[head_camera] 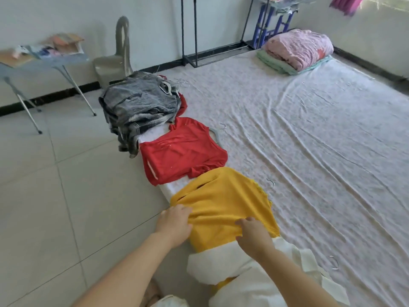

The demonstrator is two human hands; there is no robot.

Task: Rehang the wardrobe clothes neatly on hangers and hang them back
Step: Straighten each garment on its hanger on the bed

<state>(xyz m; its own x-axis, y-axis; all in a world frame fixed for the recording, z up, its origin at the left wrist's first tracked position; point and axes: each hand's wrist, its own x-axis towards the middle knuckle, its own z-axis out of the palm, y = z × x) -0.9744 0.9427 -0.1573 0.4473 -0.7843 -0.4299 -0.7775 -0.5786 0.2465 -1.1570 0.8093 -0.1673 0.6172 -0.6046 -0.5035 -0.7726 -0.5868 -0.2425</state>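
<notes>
A yellow garment [223, 196] lies along the near left edge of the mattress [309, 134], its hanger hook [271, 183] poking out at the right. My left hand [174, 227] grips its lower left hem. My right hand [254, 235] pinches the hem at the lower right. A white garment [254, 271] lies below it with a metal hook [334, 263] beside it. Beyond the yellow one lies a red garment [181, 151] on a grey hanger [215, 134]. Farther back sits a heap of grey and dark clothes [139, 107].
A black clothes rack [190, 32] stands against the far wall. Folded pink and green bedding [296, 49] sits on the mattress's far corner. A small folding table [42, 60] with papers and a grey plastic chair [115, 60] stand on the tiled floor at left.
</notes>
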